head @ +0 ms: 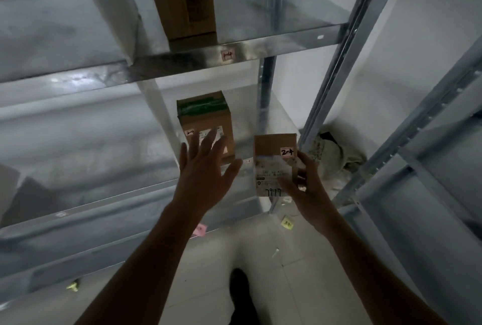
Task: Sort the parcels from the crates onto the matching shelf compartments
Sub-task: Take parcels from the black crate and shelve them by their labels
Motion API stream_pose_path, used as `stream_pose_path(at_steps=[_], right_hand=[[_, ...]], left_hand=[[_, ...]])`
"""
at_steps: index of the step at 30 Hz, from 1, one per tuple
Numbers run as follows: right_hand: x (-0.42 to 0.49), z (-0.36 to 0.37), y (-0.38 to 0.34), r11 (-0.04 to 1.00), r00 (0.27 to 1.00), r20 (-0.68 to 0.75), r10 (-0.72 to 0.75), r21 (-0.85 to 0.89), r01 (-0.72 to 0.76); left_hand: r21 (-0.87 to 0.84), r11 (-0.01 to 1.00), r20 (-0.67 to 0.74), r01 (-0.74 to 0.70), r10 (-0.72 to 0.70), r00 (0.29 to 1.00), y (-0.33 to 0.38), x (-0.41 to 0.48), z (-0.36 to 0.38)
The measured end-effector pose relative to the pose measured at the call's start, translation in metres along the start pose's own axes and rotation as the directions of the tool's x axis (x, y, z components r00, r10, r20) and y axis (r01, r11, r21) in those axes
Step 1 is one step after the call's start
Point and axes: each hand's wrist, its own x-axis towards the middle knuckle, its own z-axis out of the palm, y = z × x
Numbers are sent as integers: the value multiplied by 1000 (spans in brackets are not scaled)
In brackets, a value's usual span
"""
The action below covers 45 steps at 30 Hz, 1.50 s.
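– Well, what is on the far left?
– Blurred grey boards of a metal shelf (78,82), with a white divider (114,11) standing on the upper one. Right of the divider a tall box (182,3) stands upright, "7786" written on its label. Below it, on the board's front edge, sits a pink 1-4 tag (227,55).

– And one level down?
– A brown box (206,116) with green tape across its top stands on the next board. A small pink tag on its front seems to read 2-4.

– The hands?
– The left hand (206,168) is raised in front of that box, fingers straight and spread, grasping nothing. Whether its fingertips touch the box, I cannot tell. Under the forearm a pink slip (200,229) sticks to the lowest board's edge, and lower still a dark shoe (240,283) stands on the tiled floor (287,285).

– So where is the parcel?
– In the air, just right of the box and apart from it, near the front edge of the same board. The parcel (271,147) is flat cardboard with a white label marked "7917" and a pink 2-4 tag (288,152) at its upper right corner. The right hand (305,183) grips it, thumb on the label, fingers curled round its right edge. A yellow note (287,224) lies on the floor below.

– Further right?
– A pale bundle (336,155) lies in the corner behind the shelf's upright, and a second metal rack (417,168) fills the right edge.
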Motion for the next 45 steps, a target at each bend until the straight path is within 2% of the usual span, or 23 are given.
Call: stream_pose_path(at_steps=[4,10,13,20,26,30,34,38,42,45], right_hand=[[52,-3,1,998,999,45,13,-59,-11],[123,-2,8,989,994,103,35,-149,-20],[152,-1,16,985,987,161,28,-173,1],[201,10,43,984,950,308,43,-175,12],[237,19,67,964,930,365,-35,-234,128],[252,20,76,948,918,382,-106,-238,209],[250,18,74,928,909,406,-94,-295,227],[239,14,53,934,909,397,-123,-263,241],[238,18,20,863,916,342,-210,-375,338],[244,28,8,788,911,390,-134,-516,337]], left_hand=[[35,999,-21,11,-10,1000,-8,53,0],[-22,993,-20,120,-120,993,-24,106,24],[-29,990,-52,136,-138,989,-33,113,36],[100,988,-152,116,-100,983,-43,118,54],[138,982,-224,127,-94,970,-37,115,62],[116,977,-187,176,-153,970,-34,116,61],[93,975,-124,203,-190,974,-30,118,56],[51,980,-86,194,-189,978,-31,119,42],[54,983,-140,178,-169,976,-45,138,23],[141,952,-49,270,-266,963,-61,160,17]])
